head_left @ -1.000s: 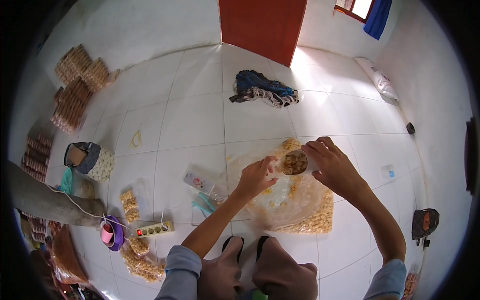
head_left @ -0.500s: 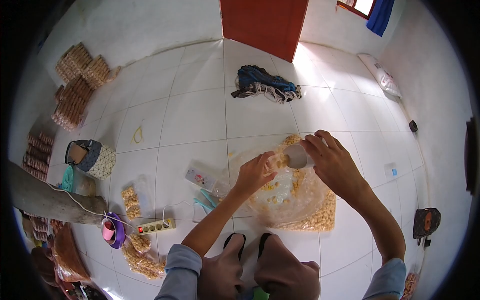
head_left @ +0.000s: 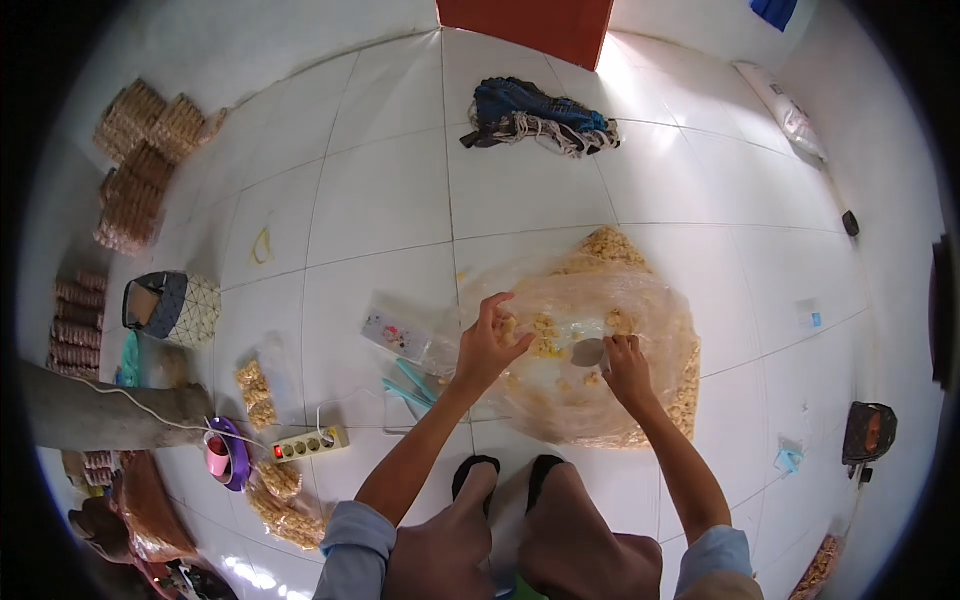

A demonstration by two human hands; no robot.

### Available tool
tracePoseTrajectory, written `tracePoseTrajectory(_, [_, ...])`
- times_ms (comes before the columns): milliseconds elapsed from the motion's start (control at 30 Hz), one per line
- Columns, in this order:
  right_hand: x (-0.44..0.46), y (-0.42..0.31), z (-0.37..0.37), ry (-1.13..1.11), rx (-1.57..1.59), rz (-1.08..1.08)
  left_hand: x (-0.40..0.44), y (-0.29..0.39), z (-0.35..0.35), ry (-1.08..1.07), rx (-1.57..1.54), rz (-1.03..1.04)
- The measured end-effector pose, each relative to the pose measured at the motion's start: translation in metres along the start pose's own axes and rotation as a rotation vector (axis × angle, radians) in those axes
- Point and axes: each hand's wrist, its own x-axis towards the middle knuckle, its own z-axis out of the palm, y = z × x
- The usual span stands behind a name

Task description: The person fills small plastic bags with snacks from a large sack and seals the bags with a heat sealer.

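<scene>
1 left hand (head_left: 482, 350): thumb and fingers apart | 1 right hand (head_left: 627, 373): clamped on 1 cup (head_left: 587, 352) | below both, 1 plastic bag (head_left: 565, 415)

Cup (head_left: 588, 352) lowered, its inside turned bare grey.
The right hand's grip (head_left: 627, 370) brings it down toward the clear plastic (head_left: 560, 425), farther from the left hand (head_left: 485, 345); the pieces visible inside 1 second ago are out.

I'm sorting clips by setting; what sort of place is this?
Probably a household room used for snack packing: a big plastic bag with snack-like pieces lies on the tiled floor, and filled packets are stacked by a wall.
</scene>
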Motion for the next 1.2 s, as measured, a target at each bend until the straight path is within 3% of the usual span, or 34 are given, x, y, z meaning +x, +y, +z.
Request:
tracePoseTrajectory(100, [0.012,0.001,0.037,0.155,-0.021,-0.073,-0.005,-0.020,0.004,0.020,-0.133,-0.065])
tracePoseTrajectory(300, [0.046,-0.036,0.086,-0.023,0.442,-0.166,-0.009,-0.050,0.011,0.103,-0.377,-0.074])
tracePoseTrajectory(433, [0.049,-0.044,0.095,0.003,0.517,-0.185,-0.011,-0.054,0.011,0.094,-0.442,-0.094])
tracePoseTrajectory(500, [0.042,-0.034,0.088,0.019,0.601,-0.052,-0.012,-0.050,0.008,0.087,-0.448,-0.097])
tracePoseTrajectory(700, [0.029,0.006,0.011,0.135,0.549,0.021,-0.002,-0.027,0.005,-0.085,-0.258,0.003])
tracePoseTrajectory(867, [0.038,-0.001,-0.093,0.134,0.563,0.000,0.025,-0.001,0.018,-0.207,0.096,0.106])
tracePoseTrajectory(933, [0.046,-0.016,-0.136,0.124,0.317,-0.180,0.034,-0.002,0.026,-0.177,0.113,0.172])
tracePoseTrajectory(1067, [0.057,-0.041,-0.181,0.025,0.177,-0.221,0.040,0.002,0.038,-0.132,0.166,0.276])
tracePoseTrajectory(1200, [0.061,-0.048,-0.184,-0.041,0.071,-0.214,0.038,-0.001,0.044,-0.128,0.177,0.236])
